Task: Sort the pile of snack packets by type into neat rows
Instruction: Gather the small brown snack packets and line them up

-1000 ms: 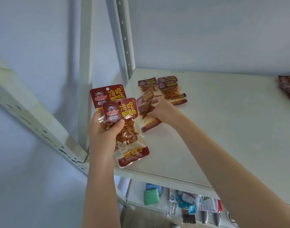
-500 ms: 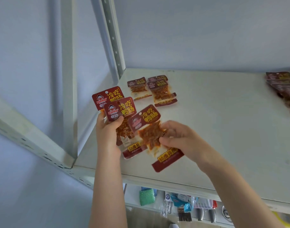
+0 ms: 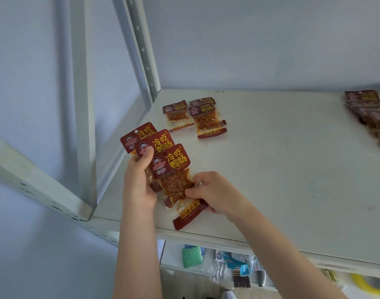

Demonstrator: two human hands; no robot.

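Observation:
Over the front left of the white shelf (image 3: 281, 169) my left hand (image 3: 138, 186) grips a fan of two red snack packets (image 3: 151, 140), thumb on their fronts. A third packet of the same kind (image 3: 176, 182) lies against that fan, and my right hand (image 3: 215, 193) pinches its lower right side. Three matching packets (image 3: 203, 117) lie flat near the back left corner, two of them overlapped. At the far right edge an overlapping row of darker packets (image 3: 370, 111) runs out of view.
A perforated metal upright (image 3: 141, 44) rises at the shelf's back left corner, and a slanted brace (image 3: 33, 180) crosses at the left. Below the front edge, a lower shelf holds a green sponge (image 3: 192, 256), small packaged items (image 3: 236, 262) and a yellow tape roll (image 3: 372, 282).
My right hand carried one packet from the back group toward me and brought it against the two in my left hand. The view shifted slightly right.

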